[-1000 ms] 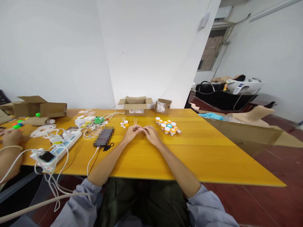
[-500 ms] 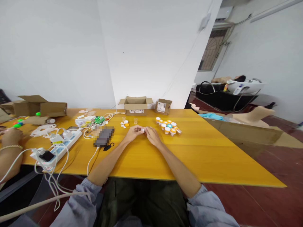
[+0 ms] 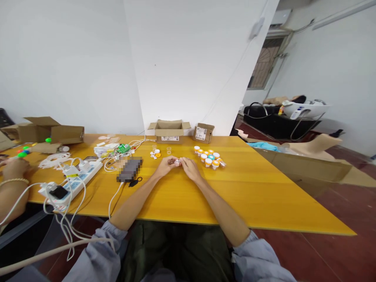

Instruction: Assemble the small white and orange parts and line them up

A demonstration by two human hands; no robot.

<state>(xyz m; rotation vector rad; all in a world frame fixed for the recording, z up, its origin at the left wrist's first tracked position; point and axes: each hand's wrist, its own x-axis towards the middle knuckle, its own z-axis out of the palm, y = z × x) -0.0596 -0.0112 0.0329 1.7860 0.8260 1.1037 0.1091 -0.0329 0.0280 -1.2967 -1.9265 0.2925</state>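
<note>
Over the middle of the table, my left hand [image 3: 165,167] and my right hand [image 3: 190,169] meet at the fingertips. Between them is a small white part [image 3: 177,162] with gaps or dark marks in it; its kind is too small to make out. Fingers of both hands are closed on it. Just beyond my left hand lie several loose white pieces and an orange ring-like cap [image 3: 158,155]. Two small clear cups stand there, one of them a clear cup [image 3: 169,150]. To the right of my right hand is a cluster of small jars [image 3: 208,161] with white, orange and blue lids.
Two cardboard boxes stand at the back, an open box [image 3: 169,138] and a smaller box [image 3: 203,133]. Left are a power strip [image 3: 79,184] with tangled cables, a dark device [image 3: 131,170] and plastic bags. Another person's hand [image 3: 14,168] is at the far left.
The fingers have shifted slightly around the white part, and more of it shows now. My view has moved a little; the jars and cups stay in place.
</note>
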